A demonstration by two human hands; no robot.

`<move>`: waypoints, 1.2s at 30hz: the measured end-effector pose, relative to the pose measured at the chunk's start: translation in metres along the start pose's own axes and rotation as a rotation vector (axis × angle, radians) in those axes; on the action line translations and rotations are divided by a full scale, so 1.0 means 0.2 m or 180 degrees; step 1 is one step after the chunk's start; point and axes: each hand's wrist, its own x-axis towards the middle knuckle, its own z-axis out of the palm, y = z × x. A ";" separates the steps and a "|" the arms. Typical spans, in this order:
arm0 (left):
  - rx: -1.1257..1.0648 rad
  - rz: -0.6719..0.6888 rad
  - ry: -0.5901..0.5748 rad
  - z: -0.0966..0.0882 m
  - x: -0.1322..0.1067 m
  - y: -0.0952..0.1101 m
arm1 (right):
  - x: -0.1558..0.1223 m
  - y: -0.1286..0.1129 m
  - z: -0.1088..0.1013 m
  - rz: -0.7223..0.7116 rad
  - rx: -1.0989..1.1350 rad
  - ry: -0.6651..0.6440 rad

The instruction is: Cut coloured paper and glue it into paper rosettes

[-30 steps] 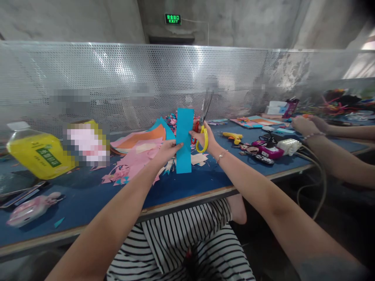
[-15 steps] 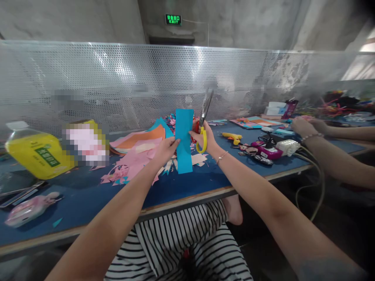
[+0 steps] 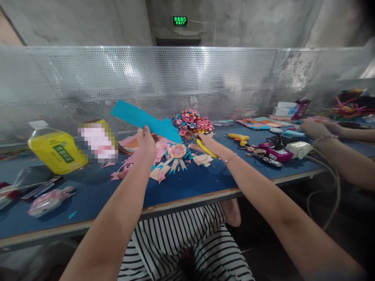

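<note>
My left hand [image 3: 146, 140] pinches the lower edge of a long blue paper strip [image 3: 137, 117], which tilts down to the right. In my right hand [image 3: 208, 142] are yellow-handled scissors [image 3: 206, 149], their blades pointing left toward the strip's right end. Whether the blades touch the paper I cannot tell. Below the strip lies a paper rosette [image 3: 177, 151] with a peach ring and blue and cream tails. Behind it is a heap of pink, orange and blue folded paper pieces [image 3: 193, 121]. Pink paper scraps [image 3: 124, 170] lie near my left forearm.
A yellow liquid bottle [image 3: 57, 150] and a pink-and-white case [image 3: 48, 201] stand at left. To the right are a yellow glue gun [image 3: 238, 137], a magenta device [image 3: 274, 151] and a cable [image 3: 338, 187]. Another person's hand [image 3: 316, 130] works farther right. A perforated metal screen [image 3: 111, 82] backs the table.
The blue strip has turned from upright to slanting, with my left hand moved left and holding it alone. The scissors have swung from pointing up to pointing left toward the strip's end.
</note>
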 end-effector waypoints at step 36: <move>-0.0147 0.0040 -0.0530 0.03 -0.03 0.02 | -0.04 -0.12 -0.06 0.0006 -0.0167 -0.0474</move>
